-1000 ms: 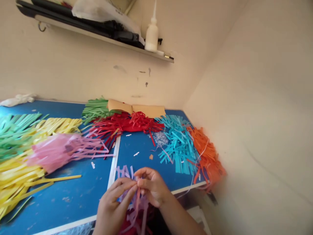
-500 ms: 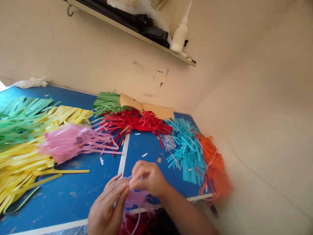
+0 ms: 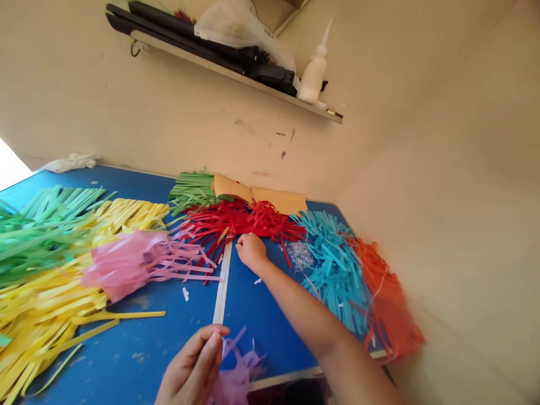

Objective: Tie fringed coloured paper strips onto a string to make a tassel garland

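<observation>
My left hand is closed at the table's front edge, thumb and fingers pinching a small pink end of tissue paper. Lilac fringed tissue paper hangs beside and below those fingers, seemingly part of the same piece. My right hand reaches out over the blue table, just in front of the red fringed paper. Its fingers are curled together and point down; whatever they pinch, if anything, is hidden. Small white plastic hook-shaped pieces lie scattered on the table.
Yellow fringe, green fringe and pink fringe cover the left. Blue fringe and orange fringe lie at right, beside clear small pieces. A tan folded card lies behind. Above, a shelf holds a white bottle.
My right hand has left my left hand and moved forward to the red fringe. The left hand keeps its pinch near the front edge. The view has tilted up slightly.
</observation>
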The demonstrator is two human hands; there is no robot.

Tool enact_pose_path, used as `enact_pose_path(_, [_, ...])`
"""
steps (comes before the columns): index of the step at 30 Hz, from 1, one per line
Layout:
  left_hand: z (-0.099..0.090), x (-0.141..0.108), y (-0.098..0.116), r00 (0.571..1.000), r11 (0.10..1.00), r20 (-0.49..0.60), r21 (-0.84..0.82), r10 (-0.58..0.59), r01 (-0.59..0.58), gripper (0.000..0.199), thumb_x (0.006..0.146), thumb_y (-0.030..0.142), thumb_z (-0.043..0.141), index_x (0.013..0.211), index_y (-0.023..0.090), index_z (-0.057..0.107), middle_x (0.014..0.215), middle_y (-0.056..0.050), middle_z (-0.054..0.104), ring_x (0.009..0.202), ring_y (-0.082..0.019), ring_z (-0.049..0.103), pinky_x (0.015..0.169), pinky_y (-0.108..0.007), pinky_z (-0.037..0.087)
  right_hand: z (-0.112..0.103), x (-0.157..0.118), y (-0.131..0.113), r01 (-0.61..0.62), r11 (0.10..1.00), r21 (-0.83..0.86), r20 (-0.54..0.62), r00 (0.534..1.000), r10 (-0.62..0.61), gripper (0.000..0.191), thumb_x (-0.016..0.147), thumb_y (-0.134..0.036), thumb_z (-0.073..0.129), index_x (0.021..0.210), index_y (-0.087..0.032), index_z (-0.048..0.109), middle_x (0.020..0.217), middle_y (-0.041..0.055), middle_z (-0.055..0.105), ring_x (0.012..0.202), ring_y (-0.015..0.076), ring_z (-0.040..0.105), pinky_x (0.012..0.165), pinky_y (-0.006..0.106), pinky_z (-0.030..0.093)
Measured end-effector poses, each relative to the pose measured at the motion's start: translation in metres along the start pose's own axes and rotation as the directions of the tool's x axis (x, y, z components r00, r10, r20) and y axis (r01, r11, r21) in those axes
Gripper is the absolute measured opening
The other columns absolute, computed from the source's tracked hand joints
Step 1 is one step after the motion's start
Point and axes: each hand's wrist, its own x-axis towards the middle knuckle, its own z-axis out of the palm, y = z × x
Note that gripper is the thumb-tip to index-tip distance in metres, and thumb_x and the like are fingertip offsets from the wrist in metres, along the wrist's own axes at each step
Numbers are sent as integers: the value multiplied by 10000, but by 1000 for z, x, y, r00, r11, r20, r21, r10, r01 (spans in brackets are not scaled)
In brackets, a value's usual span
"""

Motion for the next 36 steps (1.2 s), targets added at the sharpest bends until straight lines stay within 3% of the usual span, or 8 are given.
enact_pose_path(5, [-4,10,-5,992,972,56,198,116,-125,506,654,623,756,917,191,731,906,-47,680,683,-134,563,551,-197,460,-34,-96,15,37,954,297,106,992,-72,147,757,-150,752,891,-208,733,797,-15,716,741,136,674,688,215,514])
enact_pose_path(8, [13,7,-11,978,958,116,210,175,-196,455,730,591,710,943,189,694,709,6,616,556,-100,480,483,-186,414,-45,-164,23,9,669,743,57,995,-76,61,717,-214,801,763,-227,763,821,-6,707,774,150,684,704,236,540])
enact_pose_path(11, [35,1,-14,935,901,218,277,279,-333,371,788,553,664,863,190,680,652,11,598,556,-118,510,501,-203,439,-47,-211,29,-50,396,917,23,997,73,40,704,-244,813,721,-240,777,868,5,699,733,158,696,647,246,555])
enact_pose_path(17, [66,-11,-18,806,673,379,447,454,-589,262,818,483,647,795,230,713,782,-25,718,731,-171,668,668,-236,525,-56,-246,43,-62,239,969,-18,948,317,221,621,-246,872,820,-225,778,750,11,739,706,156,694,692,245,555])
enact_pose_path(26, [79,-21,-17,695,469,463,517,550,-716,263,884,431,584,755,230,694,716,-16,707,649,-149,665,609,-218,523,-60,-260,57,-50,384,922,-96,932,351,153,650,-265,852,748,-200,755,715,20,745,671,169,691,673,258,549])
enact_pose_path(31, [74,-19,-12,581,331,586,484,565,-810,172,895,327,589,826,253,728,784,-17,719,710,-137,683,671,-199,530,-67,-262,59,72,657,750,-246,953,176,24,787,-229,751,810,-229,756,807,29,756,784,194,700,776,305,539])
enact_pose_path(33, [73,-19,-13,579,337,598,475,554,-813,175,898,311,583,822,261,733,773,-8,721,690,-128,686,649,-185,527,-71,-263,60,118,695,709,-246,965,88,40,835,-228,705,854,-233,741,853,32,745,825,191,685,794,309,525])
enact_pose_path(36, [73,-21,-18,625,367,528,516,575,-774,167,875,346,612,790,255,724,708,4,714,619,-125,677,575,-181,514,-73,-265,61,177,718,674,-235,972,-19,40,869,-240,668,882,-228,704,854,30,724,824,184,654,825,324,495])
